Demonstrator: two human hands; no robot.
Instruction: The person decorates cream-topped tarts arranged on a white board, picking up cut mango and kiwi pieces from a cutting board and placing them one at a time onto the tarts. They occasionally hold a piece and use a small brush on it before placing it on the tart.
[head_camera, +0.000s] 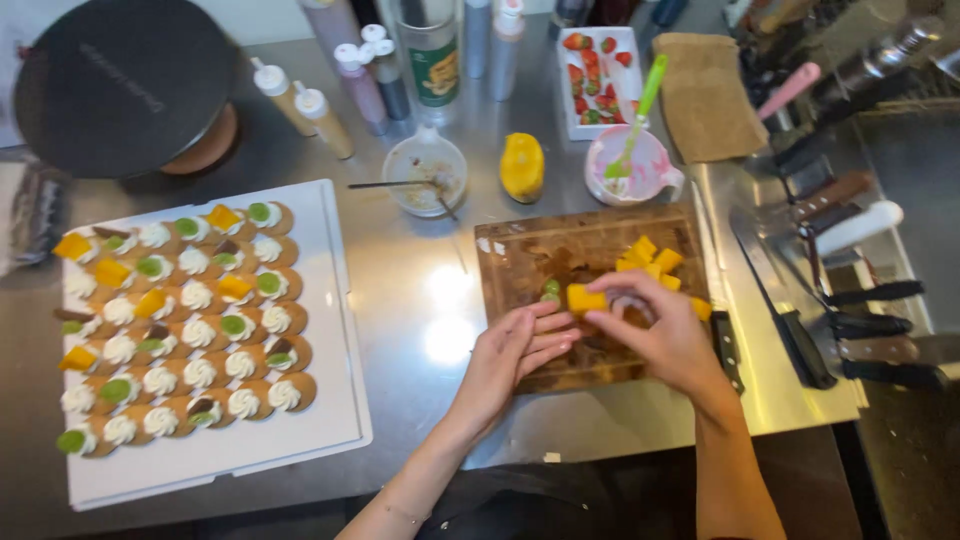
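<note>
On the wooden cutting board (530, 255) my right hand (665, 335) pinches a yellow mango cube (585, 298) between thumb and fingers. My left hand (515, 355) rests beside it at the board's front edge, fingers together and flat, touching the board just below the cube. A small pile of mango cubes (650, 262) lies behind my right hand. A green fruit piece (551, 290) sits next to the held cube.
A white tray (335, 330) of round cream-topped biscuits fills the left. Behind the board stand a mango half (522, 166), a small glass bowl (425, 172), a pink cup with green spatula (632, 160), a strawberry tray (595, 75) and squeeze bottles (365, 85). Knives (850, 300) lie at right.
</note>
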